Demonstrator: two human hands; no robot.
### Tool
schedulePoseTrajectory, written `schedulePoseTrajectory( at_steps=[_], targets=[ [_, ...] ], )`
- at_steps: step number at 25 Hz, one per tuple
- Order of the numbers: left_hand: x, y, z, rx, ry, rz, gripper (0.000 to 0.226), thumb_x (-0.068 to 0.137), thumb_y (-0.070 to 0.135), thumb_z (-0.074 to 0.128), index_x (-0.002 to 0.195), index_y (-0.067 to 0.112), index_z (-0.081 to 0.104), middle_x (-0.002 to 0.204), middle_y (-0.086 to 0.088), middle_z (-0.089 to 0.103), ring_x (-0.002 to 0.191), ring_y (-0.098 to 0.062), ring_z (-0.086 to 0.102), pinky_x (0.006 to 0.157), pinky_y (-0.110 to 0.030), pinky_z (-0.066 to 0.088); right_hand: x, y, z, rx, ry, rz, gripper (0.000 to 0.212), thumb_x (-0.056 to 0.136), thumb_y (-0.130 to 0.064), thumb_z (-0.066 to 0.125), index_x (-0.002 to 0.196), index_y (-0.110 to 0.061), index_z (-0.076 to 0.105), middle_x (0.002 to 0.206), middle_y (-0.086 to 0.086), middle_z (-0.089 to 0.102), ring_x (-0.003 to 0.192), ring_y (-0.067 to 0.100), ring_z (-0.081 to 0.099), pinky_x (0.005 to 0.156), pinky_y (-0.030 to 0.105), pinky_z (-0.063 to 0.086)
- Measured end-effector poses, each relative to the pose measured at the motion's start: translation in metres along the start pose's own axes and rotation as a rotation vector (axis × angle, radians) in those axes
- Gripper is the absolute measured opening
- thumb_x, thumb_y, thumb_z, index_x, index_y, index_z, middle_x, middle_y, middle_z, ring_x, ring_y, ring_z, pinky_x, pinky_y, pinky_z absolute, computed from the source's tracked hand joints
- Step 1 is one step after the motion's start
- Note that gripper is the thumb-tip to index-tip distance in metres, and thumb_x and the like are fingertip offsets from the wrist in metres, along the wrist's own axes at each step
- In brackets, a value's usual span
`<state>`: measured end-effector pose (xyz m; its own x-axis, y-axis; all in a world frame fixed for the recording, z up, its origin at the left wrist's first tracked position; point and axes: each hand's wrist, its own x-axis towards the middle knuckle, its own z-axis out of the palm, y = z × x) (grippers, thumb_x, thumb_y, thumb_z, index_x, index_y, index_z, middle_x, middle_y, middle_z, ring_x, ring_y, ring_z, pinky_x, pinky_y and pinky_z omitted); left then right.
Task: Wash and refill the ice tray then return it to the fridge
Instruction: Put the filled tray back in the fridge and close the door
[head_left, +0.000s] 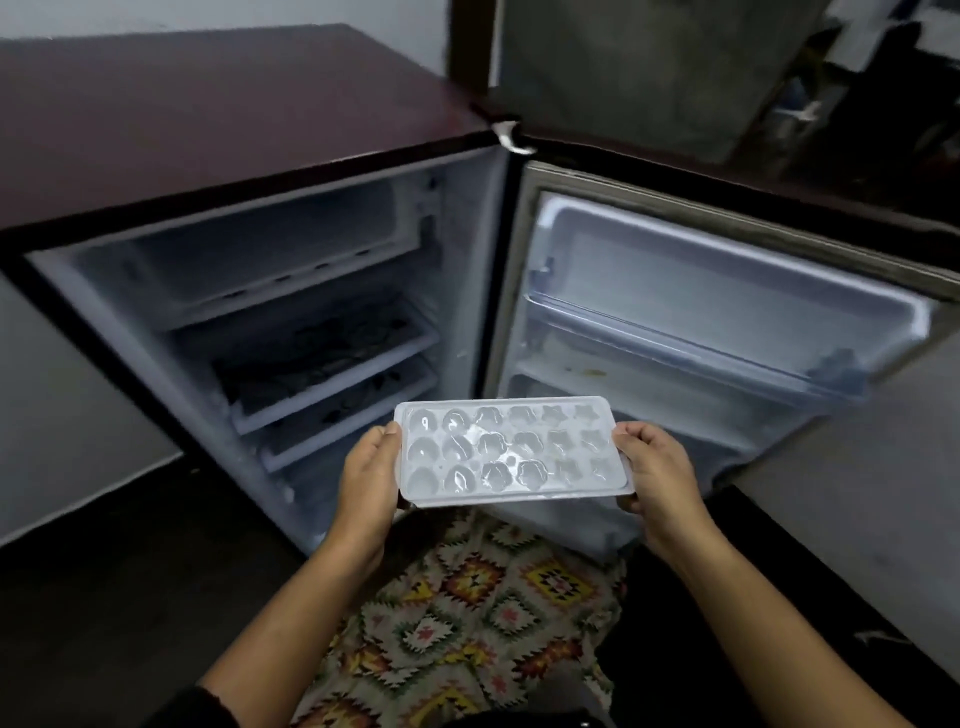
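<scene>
— Taking hold of the ice tray (511, 449) where?

— Pinching both short ends. Clamping the left rim with the left hand (370, 480), thumb on top. Clamping the right rim likewise with the right hand (657, 473), curling the fingers (628, 503) underneath. Carrying it between the two sets of fingers, just beyond them toward the open fridge (467, 249), out in front of the lower shelves (332, 358).

— Handling how?

— Probably feeling light and thin, and flexing if twisted. Looking glossy in the cups, so likely slipping easily. Not managing to tell water from ice in there. Judging the end rims the safest hold, for keeping it level against spills.

— Pointing which way?

— Lying roughly level with the cups facing up. Running lengthwise from the left fingers to the right fingers, across the fridge opening. Turning one long edge toward the shelves and the other back toward the body.
</scene>
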<state>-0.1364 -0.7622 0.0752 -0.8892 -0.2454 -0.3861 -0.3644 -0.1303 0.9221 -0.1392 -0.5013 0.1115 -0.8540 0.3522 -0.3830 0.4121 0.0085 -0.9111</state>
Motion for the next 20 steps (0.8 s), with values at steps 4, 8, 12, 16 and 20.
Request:
schedulePoseTrajectory(
  at_steps=[4,8,12,16,20],
  targets=[
    [0.014,0.012,-0.035,-0.037,0.174,0.019,0.030,0.111,0.031,0.048,0.100,0.011,0.067,0.089,-0.001,0.075,0.082,-0.018,0.068,0.068,-0.031,0.051,0.033,-0.023,0.055,-0.050,-0.175,-0.011,0.017,0.104,-0.012,0.053,0.090,-0.016,0.062,0.065,-0.002,0.063,0.049,0.011,0.047,0.041,0.023,0.027],
    [0.028,0.024,-0.054,-0.083,0.310,0.045,0.029,0.110,0.028,0.050,0.107,0.007,0.071,0.091,-0.005,0.076,0.081,-0.020,0.068,0.065,-0.031,0.052,0.067,-0.042,0.102,-0.073,-0.310,-0.045,0.016,0.104,-0.010,0.051,0.091,-0.014,0.061,0.068,0.003,0.061,0.046,0.010,0.044,0.039,0.022,0.026],
    [0.042,0.029,-0.062,-0.124,0.444,0.036,0.023,0.108,0.028,0.055,0.105,0.013,0.073,0.080,0.003,0.076,0.070,-0.010,0.069,0.054,-0.024,0.049,0.101,-0.057,0.136,-0.130,-0.440,-0.092,0.016,0.103,-0.012,0.052,0.095,-0.012,0.065,0.069,0.003,0.063,0.045,0.009,0.045,0.038,0.023,0.030],
    [0.060,0.023,-0.066,-0.143,0.532,0.036,0.022,0.108,0.025,0.055,0.115,0.014,0.073,0.097,-0.015,0.077,0.076,-0.019,0.065,0.054,-0.025,0.050,0.137,-0.065,0.166,-0.119,-0.544,-0.088,0.018,0.103,-0.009,0.052,0.098,-0.008,0.069,0.071,0.005,0.067,0.046,0.010,0.047,0.037,0.023,0.031],
    [0.086,0.019,-0.078,-0.162,0.576,0.059,0.024,0.107,0.026,0.057,0.122,0.014,0.072,0.103,-0.025,0.074,0.073,-0.021,0.061,0.054,-0.026,0.051,0.164,-0.069,0.197,-0.095,-0.616,-0.089,0.021,0.101,-0.006,0.051,0.103,-0.004,0.072,0.073,0.008,0.069,0.047,0.012,0.049,0.040,0.025,0.033]
  ],
)
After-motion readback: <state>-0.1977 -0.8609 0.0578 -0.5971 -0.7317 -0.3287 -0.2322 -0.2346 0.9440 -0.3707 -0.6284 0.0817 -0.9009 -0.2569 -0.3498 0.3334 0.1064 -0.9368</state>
